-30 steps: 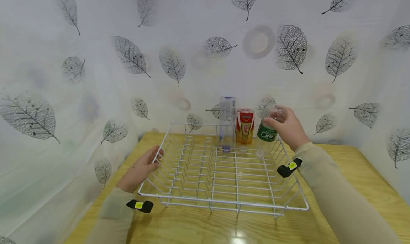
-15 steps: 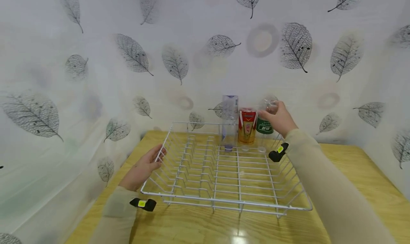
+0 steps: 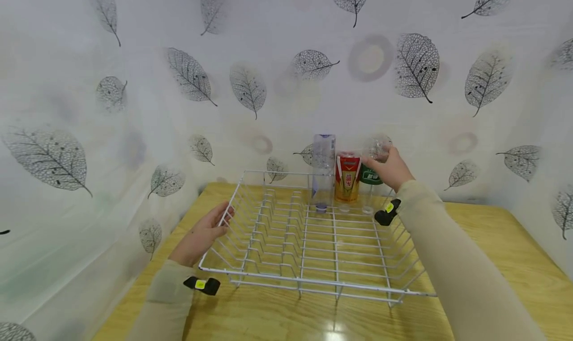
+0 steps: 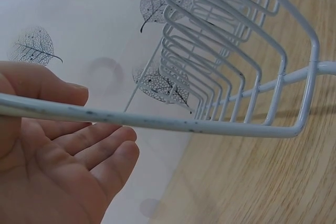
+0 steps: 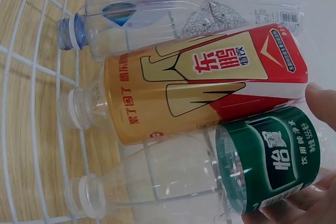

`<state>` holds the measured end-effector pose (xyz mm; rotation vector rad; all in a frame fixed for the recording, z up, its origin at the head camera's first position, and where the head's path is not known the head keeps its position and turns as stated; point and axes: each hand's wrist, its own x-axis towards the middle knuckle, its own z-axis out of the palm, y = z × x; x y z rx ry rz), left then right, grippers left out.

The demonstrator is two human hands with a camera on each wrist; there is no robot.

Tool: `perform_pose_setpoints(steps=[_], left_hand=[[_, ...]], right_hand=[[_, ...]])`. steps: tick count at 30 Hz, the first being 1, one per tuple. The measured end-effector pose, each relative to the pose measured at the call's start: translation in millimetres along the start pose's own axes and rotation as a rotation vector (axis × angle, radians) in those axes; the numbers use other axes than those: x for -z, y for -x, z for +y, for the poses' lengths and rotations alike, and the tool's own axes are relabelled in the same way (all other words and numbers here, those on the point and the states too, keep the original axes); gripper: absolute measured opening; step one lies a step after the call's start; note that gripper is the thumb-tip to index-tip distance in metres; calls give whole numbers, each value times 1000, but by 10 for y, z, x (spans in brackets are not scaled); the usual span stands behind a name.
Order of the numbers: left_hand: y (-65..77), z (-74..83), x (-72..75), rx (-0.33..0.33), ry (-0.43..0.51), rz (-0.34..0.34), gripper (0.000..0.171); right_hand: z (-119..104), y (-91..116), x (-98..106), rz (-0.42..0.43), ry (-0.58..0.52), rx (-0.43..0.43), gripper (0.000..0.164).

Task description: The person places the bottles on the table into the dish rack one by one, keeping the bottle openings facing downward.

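A white wire dish rack (image 3: 336, 283) stands on the wooden table. My left hand (image 3: 201, 236) holds its left rim; in the left wrist view the rail (image 4: 210, 126) runs between thumb and fingers. At the back right, my right hand (image 3: 391, 169) grips the base end of an upside-down clear bottle with a green label (image 5: 278, 156). Its neck points down at the rack wires. Beside it, a red and gold bottle (image 5: 220, 80) stands neck down, then a clear bottle with a purple cap (image 5: 113, 30). Part of the green label is hidden by my fingers in the head view.
The table (image 3: 483, 241) extends to the right of the rack. A pale curtain with leaf prints (image 3: 277, 122) hangs close behind the bottles and along the left side. Rows of wire prongs (image 3: 286, 231) rise in the rack's left half.
My right hand has moved left with the green-labelled bottle, bringing it close beside the red and gold one. In the last half second it barely moves. My left hand stays on the rim.
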<state>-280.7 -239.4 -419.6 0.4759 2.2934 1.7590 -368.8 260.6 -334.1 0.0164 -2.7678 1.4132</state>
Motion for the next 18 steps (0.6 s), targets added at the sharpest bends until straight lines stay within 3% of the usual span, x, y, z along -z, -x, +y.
perform_pose_setpoints(steps=[8, 13, 18], left_hand=[[4, -16, -34, 3, -32, 14, 71], [17, 67, -5, 24, -263, 61, 79], [40, 277, -70, -6, -558, 122, 93]], right_hand=[[128, 76, 48, -60, 54, -17, 104], [129, 219, 135, -54, 138, 48, 101], [109, 510, 284, 12, 360, 225, 88]])
